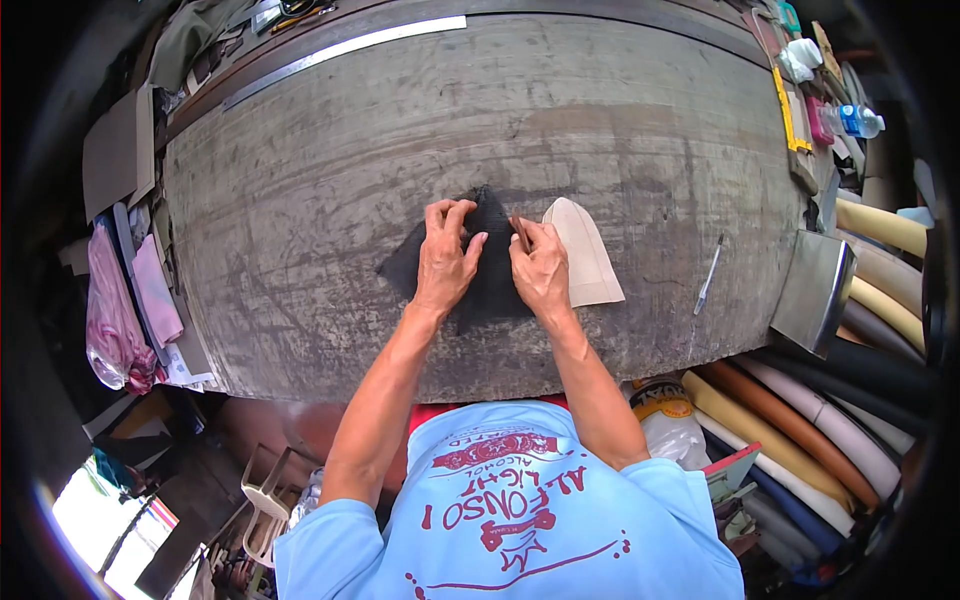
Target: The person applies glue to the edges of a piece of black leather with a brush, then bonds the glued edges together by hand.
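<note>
A dark black sheet of material (490, 285) lies on the worktable under both hands, its top coming to a narrow point. My left hand (445, 258) rests on its left part, fingers bent near the tip and thumb held apart from them. In my right hand (541, 268) is a short brown stick-like tool (519, 232), gripped over the right edge of the black material; its lower part is hidden in the fingers. Just right of that hand lies a beige pattern piece (585, 255) with a rounded top and straight bottom, partly covered by the hand.
A pen (709, 275) lies on the worn wooden table (350, 150) to the right. Along the far edge runs a long metal ruler (350, 58). A yellow tool (790, 112) and a plastic bottle (855, 121) are at far right, with material rolls (835, 425) below. Pink plastic (118, 310) hangs left.
</note>
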The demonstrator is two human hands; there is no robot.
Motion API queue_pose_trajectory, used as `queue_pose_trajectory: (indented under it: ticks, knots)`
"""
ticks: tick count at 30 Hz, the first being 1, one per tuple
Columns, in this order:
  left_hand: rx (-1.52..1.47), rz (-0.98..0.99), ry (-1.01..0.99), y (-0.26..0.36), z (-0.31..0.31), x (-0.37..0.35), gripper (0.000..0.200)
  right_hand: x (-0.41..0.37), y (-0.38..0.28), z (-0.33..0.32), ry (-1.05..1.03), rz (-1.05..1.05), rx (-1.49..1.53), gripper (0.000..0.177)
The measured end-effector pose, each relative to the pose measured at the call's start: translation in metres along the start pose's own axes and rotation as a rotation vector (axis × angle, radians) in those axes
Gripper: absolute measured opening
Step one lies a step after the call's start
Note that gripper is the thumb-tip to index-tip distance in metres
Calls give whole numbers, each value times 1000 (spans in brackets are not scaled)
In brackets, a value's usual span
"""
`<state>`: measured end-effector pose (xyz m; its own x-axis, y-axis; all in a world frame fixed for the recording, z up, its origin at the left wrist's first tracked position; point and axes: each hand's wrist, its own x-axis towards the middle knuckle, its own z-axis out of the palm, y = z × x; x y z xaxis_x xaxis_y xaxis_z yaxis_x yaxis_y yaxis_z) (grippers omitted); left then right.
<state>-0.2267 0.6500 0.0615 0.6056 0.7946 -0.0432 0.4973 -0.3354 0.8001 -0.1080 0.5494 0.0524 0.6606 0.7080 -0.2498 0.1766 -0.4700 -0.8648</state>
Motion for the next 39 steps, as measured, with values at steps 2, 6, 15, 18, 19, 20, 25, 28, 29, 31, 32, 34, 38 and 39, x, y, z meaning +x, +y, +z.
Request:
queue_pose_trajectory:
  ticks: [2, 6, 15, 18, 19, 20, 25, 28, 29, 31, 32, 34, 38, 39]
  knots:
    - [-28, 45, 30, -4, 1, -2, 34, -5, 3, 3, 19, -22, 57, 21]
    - [-150, -39, -62, 4, -11, -3, 22, -7, -12, -13, -97, 162, 247, 17]
    - [-117, -53, -25, 27, -41, -8, 10, -1, -55, -41, -347, 208, 353, 15]
    - [4, -17, 60, 38, -44, -11, 23, -11, -70, -35, -349, 156, 353, 16]
    - [6, -44, 57, 41, -46, -10, 27, -14, -76, -33, -347, 166, 372, 16]
    - [8, -69, 52, 42, -49, -9, 31, -16, -79, -31, -344, 177, 391, 16]
    - [33, -170, -109, 37, -68, -9, 25, -23, -84, -28, -333, 152, 307, 16]
    - [45, -58, -71, 55, -87, -13, 18, -34, -114, -38, -318, 103, 187, 17]
    - [35, 3, -35, 65, -94, -17, 15, -40, -126, -43, -306, 80, 145, 18]
    - [48, 8, -11, 87, -107, -24, 13, -52, -146, -49, -256, -32, 112, 15]
    - [56, 10, 3, 92, -110, -26, 13, -54, -151, -47, -233, -89, 96, 14]
    - [168, -93, 29, 78, -96, -24, 13, -42, -124, -17, -184, -116, 44, 14]
    - [227, -156, 46, -1, -48, -2, 16, -11, -61, 29, -83, -57, 89, 17]
    - [158, -144, 49, -11, -44, 1, 16, -11, -64, 25, -4, -57, 136, 18]
